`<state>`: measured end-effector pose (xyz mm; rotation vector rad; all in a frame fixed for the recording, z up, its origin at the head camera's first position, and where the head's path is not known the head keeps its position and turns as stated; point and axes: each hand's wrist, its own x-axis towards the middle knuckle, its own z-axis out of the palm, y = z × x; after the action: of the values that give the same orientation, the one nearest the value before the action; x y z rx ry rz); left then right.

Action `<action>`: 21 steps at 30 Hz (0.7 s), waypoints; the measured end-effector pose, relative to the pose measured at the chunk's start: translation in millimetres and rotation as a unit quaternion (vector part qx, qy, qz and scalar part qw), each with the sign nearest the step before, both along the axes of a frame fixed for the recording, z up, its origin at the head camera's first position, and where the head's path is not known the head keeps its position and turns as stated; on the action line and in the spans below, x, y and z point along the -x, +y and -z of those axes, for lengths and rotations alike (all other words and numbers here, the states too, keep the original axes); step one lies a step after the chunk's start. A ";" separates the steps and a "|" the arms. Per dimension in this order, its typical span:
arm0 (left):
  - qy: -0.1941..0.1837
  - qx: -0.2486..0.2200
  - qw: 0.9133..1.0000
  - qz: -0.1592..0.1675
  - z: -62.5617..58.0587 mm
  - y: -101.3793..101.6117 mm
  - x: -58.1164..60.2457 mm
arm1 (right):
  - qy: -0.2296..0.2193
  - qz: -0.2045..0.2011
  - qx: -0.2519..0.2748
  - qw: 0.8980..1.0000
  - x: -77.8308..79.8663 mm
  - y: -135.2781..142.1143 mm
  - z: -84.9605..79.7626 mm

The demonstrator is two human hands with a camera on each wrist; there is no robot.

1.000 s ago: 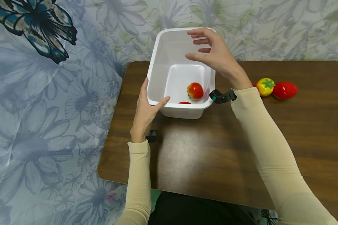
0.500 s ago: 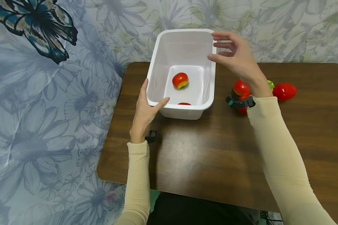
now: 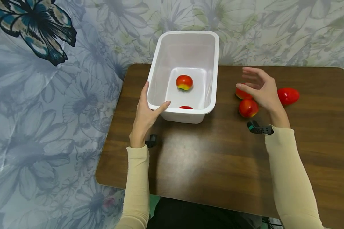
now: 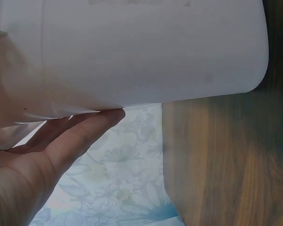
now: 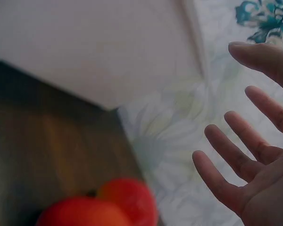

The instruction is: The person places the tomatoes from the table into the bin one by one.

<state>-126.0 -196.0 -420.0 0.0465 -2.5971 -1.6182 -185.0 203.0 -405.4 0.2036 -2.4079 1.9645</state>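
A deep white plastic tub (image 3: 186,47) stands at the back of the table. My left hand (image 3: 144,117) grips its near left corner, thumb over the rim and fingers along the outside wall, as the left wrist view shows too. Inside lies a red-and-yellow tomato (image 3: 184,82); a second red piece (image 3: 185,107) is mostly hidden by the near wall. To the right, my right hand (image 3: 263,90) holds nothing, its fingers spread and slightly bent, over a group of tomatoes. One red tomato (image 3: 247,108) sits in front of another tomato (image 3: 242,93), partly covered by my fingers.
A longer red tomato (image 3: 288,96) lies right of my right hand. The brown wooden table (image 3: 218,159) meets a flower-patterned wall covering (image 3: 275,35) at its back. Black bands (image 3: 258,128) circle both wrists.
The right hand has moved from above the tub rightward and down to the loose tomatoes. Inside the tub, the tomato has rolled left and back. The left hand has stayed at the tub's corner.
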 end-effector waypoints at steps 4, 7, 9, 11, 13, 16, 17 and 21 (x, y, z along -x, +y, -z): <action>0.002 -0.004 1.000 -0.002 0.9 0.5 0.5 | -0.024 0.018 -0.080 0.996 -14.4 16.7 25.7; 0.006 -0.010 1.000 0.002 1.7 0.5 1.3 | -0.041 0.027 -0.109 0.993 -22.8 26.6 42.4; 0.009 -0.015 1.000 0.006 2.6 -0.3 1.5 | -0.048 0.033 -0.125 0.990 -27.1 30.7 52.5; 0.012 -0.019 1.000 0.009 3.4 -0.3 1.8 | -0.050 0.038 -0.134 0.989 -30.3 33.6 60.5; 0.014 -0.019 1.000 0.012 3.8 -0.3 2.1 | -0.055 0.042 -0.145 0.987 -32.5 35.4 67.0; 0.015 -0.015 1.000 0.014 4.1 -0.3 2.0 | -0.077 0.047 -0.166 0.982 -34.6 36.3 74.2; 0.015 -0.014 1.000 0.014 4.3 -0.3 2.0 | -0.087 0.049 -0.173 0.980 -35.3 36.1 75.9; 0.021 -0.014 1.000 0.015 3.9 -0.5 2.4 | -0.112 0.053 -0.194 0.973 -36.5 34.3 81.1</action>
<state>-128.4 -196.5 -423.9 -0.0240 -2.5569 -1.6460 -148.5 237.3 -486.6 -0.1463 -2.8611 1.5291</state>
